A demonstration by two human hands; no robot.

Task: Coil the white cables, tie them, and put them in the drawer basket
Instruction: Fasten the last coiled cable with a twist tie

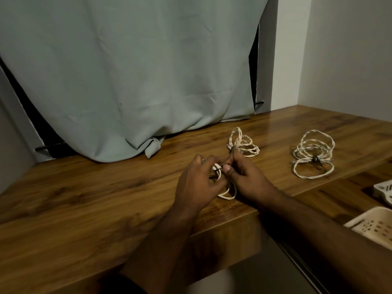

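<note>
Both hands meet over the wooden table (pixel 84 198) around a small coil of white braided cable (pixel 228 193). My left hand (pixel 199 183) grips the coil's bundled middle, where a dark tie crosses it. My right hand (pixel 246 177) pinches that tie beside my left thumb. A loop of the coil hangs out below the hands. Behind my right hand lies a second white coil (pixel 244 143) bound by a dark tie. Farther right sits a third, larger coil (pixel 311 153), also tied. A cream perforated basket (pixel 369 228) shows at the lower right, below table level.
A pale green curtain (pixel 127 81) drapes onto the table's back edge. A white wall corner stands at the right. Another cream basket piece (pixel 384 189) sits on a lower wooden surface at the far right. The table's front edge runs below my forearms.
</note>
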